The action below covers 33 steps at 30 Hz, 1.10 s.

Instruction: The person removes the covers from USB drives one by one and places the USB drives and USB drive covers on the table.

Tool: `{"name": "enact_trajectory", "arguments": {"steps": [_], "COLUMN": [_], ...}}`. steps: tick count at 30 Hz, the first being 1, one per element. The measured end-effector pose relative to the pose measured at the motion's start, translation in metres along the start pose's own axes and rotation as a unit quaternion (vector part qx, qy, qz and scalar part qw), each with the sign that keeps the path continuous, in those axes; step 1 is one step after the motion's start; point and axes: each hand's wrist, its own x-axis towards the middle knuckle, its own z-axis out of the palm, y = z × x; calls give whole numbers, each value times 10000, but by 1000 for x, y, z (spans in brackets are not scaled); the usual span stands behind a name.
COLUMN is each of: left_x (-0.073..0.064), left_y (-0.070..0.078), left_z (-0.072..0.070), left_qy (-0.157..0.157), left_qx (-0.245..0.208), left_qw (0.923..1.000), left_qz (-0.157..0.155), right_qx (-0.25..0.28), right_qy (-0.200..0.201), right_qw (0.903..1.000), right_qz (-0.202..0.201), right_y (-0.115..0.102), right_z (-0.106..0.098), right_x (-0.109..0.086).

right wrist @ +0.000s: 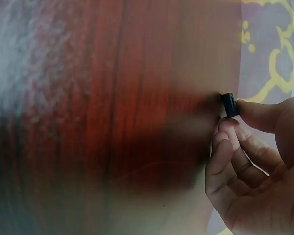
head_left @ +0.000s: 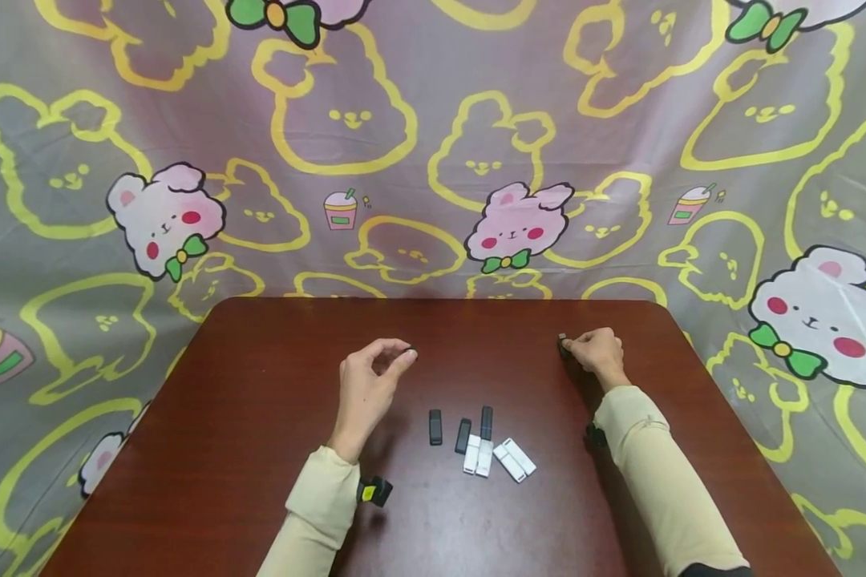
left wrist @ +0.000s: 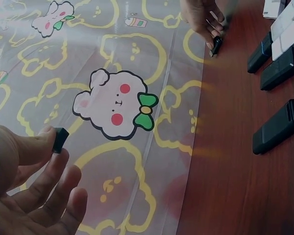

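My left hand (head_left: 368,390) is raised over the left middle of the table, pinching a small black cap (left wrist: 60,140) between thumb and fingertips. Toward the far right, my right hand (head_left: 601,353) pinches a black USB flash drive (head_left: 564,346) whose metal plug points away from me. In the right wrist view only a short dark end of that drive (right wrist: 230,105) shows between thumb and fingers. Between the hands and closer to me lie a black flash drive (head_left: 435,427), two more black ones beside it, and several white flash drives (head_left: 515,460) in pairs.
The brown wooden table (head_left: 260,449) has rounded far corners. Behind it hangs a grey curtain (head_left: 418,192) printed with cartoon rabbits, which also runs along both sides. A dark wrist camera (head_left: 375,491) sits under the left sleeve.
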Motion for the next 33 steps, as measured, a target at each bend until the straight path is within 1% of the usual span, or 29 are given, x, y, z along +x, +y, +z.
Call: {"name": "enact_trajectory", "arguments": {"steps": [5,11,15,19,21,25,29,31,33], "left_x": [2,10,20,35,44,64,83,92,99], "left_y": [-1,-3,-5,-9,-11,-19,-30,-37,-43], "left_z": [1,2,3,5,6,8,10,12,14], "left_qy": [-12,77,119,10,-90,-252,-424,-552,-684], "left_qx": [49,98,281,538,655,874,1124,1236,1324], "left_qw": [10000,9998,9994,9985,9978,9954,9911,9881,9849], "left_qz": [-17,121,155,82,-1,-287,-582,-733,-886], "right_qx": [-26,441,644,839,845,825,798,770,731], "right_qy": [14,443,621,784,869,1004,1119,1238,1370], "right_qw": [10000,9979,9960,9929,9912,9865,9808,9762,9693], "right_qz": [45,154,14,-303,-526,-996,-1385,-1609,-1907], "right_y": [1,-1,-7,-21,-28,-43,-56,-63,-69], "right_z": [-2,-7,-13,-23,-28,-37,-44,-48,-51], "right_x": [-1,-3,-8,-18,-24,-41,-61,-72,-83]}}
